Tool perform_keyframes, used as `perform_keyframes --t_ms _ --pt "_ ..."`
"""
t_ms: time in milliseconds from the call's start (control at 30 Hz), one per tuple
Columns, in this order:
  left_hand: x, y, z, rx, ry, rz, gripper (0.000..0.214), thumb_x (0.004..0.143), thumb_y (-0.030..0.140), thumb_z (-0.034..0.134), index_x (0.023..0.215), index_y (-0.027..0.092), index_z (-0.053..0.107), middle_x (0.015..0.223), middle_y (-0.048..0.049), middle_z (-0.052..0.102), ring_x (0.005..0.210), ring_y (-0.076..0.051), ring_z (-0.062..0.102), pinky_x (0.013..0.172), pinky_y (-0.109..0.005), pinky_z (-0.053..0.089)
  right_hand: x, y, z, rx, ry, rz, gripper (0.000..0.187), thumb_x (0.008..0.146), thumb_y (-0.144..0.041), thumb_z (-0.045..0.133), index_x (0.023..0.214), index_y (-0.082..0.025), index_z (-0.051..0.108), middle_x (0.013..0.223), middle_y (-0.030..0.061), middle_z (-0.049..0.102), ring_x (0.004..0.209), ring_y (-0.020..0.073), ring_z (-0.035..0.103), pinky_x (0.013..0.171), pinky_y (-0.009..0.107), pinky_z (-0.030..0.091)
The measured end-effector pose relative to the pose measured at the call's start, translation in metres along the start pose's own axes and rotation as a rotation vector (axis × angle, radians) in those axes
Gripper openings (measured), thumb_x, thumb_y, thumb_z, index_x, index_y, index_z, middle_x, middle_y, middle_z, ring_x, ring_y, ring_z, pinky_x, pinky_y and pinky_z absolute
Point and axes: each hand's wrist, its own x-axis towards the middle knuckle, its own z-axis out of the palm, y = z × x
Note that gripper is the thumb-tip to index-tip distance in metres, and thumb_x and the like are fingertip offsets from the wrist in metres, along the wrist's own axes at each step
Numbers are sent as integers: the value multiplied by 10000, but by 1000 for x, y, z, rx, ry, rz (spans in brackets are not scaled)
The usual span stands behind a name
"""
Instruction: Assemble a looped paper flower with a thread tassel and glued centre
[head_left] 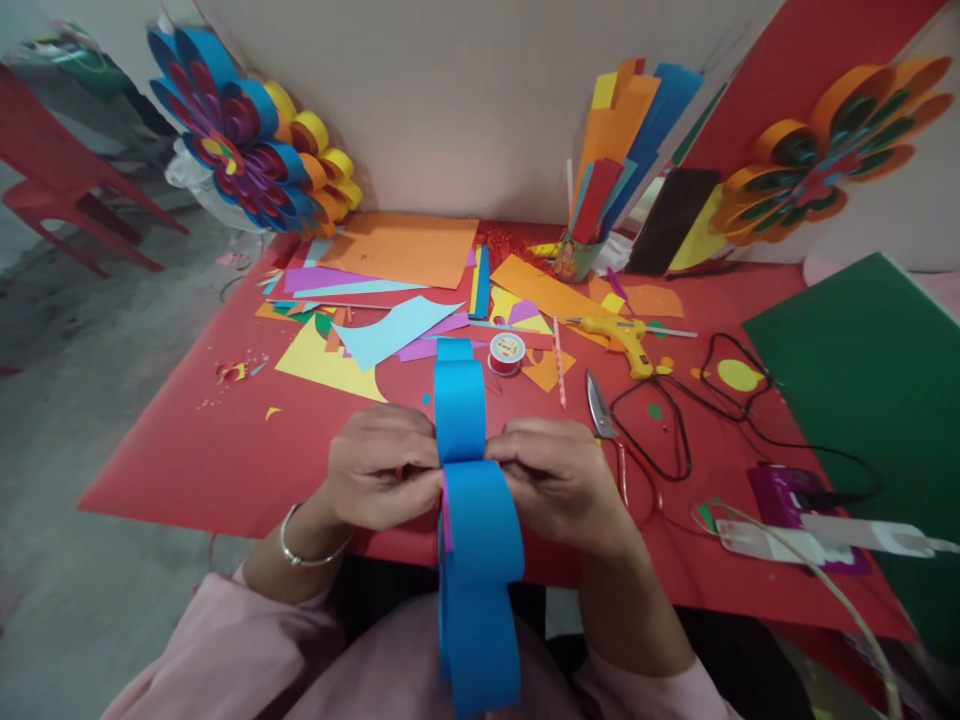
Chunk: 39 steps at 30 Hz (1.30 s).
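Note:
A blue paper flower [484, 525] made of looped strips is held edge-on in front of my chest, over the table's front edge. A sliver of purple paper shows along its left side. My left hand [386, 465] pinches it from the left, at the dip between two blue loops. From the right, my right hand [559, 480] pinches the same spot, fingers closed. The fingertips of both hands are partly hidden by the paper. Just beyond the flower lies a spool of red thread [506, 352], apart from both hands.
A yellow glue gun [626, 340] with a black cord, scissors [602, 405] and a pink pencil [559, 362] lie right. Paper scraps [397, 330] cover the back left. Finished paper flowers [232, 130] lean on the wall. A cup [576, 258] holds paper strips. A power strip [795, 540] lies right.

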Motion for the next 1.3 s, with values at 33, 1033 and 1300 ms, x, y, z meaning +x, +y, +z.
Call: perform_keyframes --t_ms 33,1033,1300 --pt "0 0 0 0 -1 8 86 875 179 753 835 178 678 603 -9 646 505 -122 577 523 -248 480 0 0 0 3 0 -4 165 980 -226 664 825 -197 714 622 -35 543 534 90 507 501 216 367" --pt "0 0 2 12 39 0 175 906 248 773 795 181 655 575 3 591 500 -112 536 513 -249 435 -1 -2 2 148 116 -23 206 857 -39 708 805 -229 649 809 -1 773 766 138 766 708 213 616" --pt "4 2 1 62 51 14 176 931 230 735 788 179 645 549 8 568 488 -108 529 505 -244 418 2 -4 4 71 202 -30 221 858 -36 739 756 -222 679 759 -14 804 709 134 792 684 175 635"
